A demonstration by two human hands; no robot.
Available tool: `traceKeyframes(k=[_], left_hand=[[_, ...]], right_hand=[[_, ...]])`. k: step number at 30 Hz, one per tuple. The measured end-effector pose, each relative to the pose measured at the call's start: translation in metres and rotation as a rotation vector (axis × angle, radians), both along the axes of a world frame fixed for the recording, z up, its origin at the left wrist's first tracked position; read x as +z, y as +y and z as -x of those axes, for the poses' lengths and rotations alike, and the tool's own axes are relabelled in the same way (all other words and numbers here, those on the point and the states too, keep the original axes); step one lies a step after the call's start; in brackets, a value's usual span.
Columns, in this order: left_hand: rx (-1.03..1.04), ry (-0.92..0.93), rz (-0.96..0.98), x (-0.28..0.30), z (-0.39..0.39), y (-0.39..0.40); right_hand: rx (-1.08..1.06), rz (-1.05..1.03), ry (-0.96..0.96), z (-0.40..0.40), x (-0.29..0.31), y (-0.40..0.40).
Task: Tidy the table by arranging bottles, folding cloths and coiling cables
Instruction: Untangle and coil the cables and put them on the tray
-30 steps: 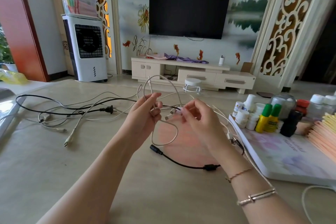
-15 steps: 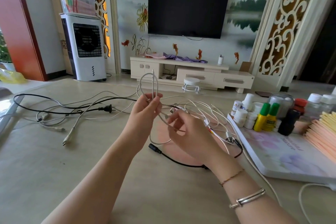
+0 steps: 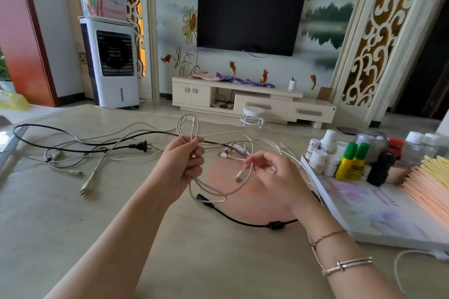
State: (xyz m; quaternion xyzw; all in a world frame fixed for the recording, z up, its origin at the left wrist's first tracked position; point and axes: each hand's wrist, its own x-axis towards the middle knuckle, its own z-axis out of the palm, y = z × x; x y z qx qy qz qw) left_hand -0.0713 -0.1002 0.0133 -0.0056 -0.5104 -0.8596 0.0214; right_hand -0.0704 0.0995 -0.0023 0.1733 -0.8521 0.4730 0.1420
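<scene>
At the far left of the smooth, pale beige surface [image 3: 73, 238] lies a loose tangle: a thin black power cord [image 3: 73, 145] ending in a two-pin plug, crossed by several slack white cables [image 3: 102, 162] with small metal-tipped connectors. Toward the middle, the left hand [image 3: 181, 165] is raised above the surface, its fingers curled tight round a gathered white cable [image 3: 209, 192]; one rounded loop stands up above the fist and longer loops hang below it, almost to the surface. Beneath them a thicker black cable [image 3: 243, 222] with a cylindrical lump curves across the surface. The right hand [image 3: 274, 177] is just beside the left, fingers loosely bent, pinching the same white cable near its flat rectangular plug. More thin white leads spread behind it. Further right, a glossy floral-printed board [image 3: 364, 213] carries small plastic bottles [image 3: 349, 165], white, yellow with green caps, black, and clear ones, beside a fanned stack of peach and yellow cloths [image 3: 430, 184].
</scene>
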Motion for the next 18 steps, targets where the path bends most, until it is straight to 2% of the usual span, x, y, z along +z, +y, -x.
traceKeyframes(k=[2, 3, 6, 8, 12, 15, 18], left_hand=[[0.002, -0.031, 0.041, -0.002, 0.001, 0.0], [-0.002, -0.047, 0.068, -0.003, 0.001, 0.001], [-0.035, -0.084, 0.14, -0.005, 0.001, 0.004], [-0.061, -0.096, 0.193, -0.005, -0.001, 0.005], [-0.083, -0.087, 0.284, -0.006, -0.003, 0.005], [-0.085, -0.068, 0.314, -0.008, -0.003, 0.002], [-0.085, -0.11, 0.316, -0.009, 0.001, -0.005]], right_hand=[[0.144, 0.143, 0.015, -0.01, 0.011, -0.008], [0.185, 0.15, 0.048, -0.015, 0.014, -0.012], [0.177, 0.01, 0.141, -0.022, 0.008, -0.028], [0.216, 0.011, 0.163, -0.023, 0.003, -0.037], [0.274, 0.053, 0.087, -0.024, 0.0, -0.04], [0.26, 0.036, 0.018, -0.024, 0.0, -0.039], [0.2, 0.13, -0.06, -0.011, 0.0, -0.032]])
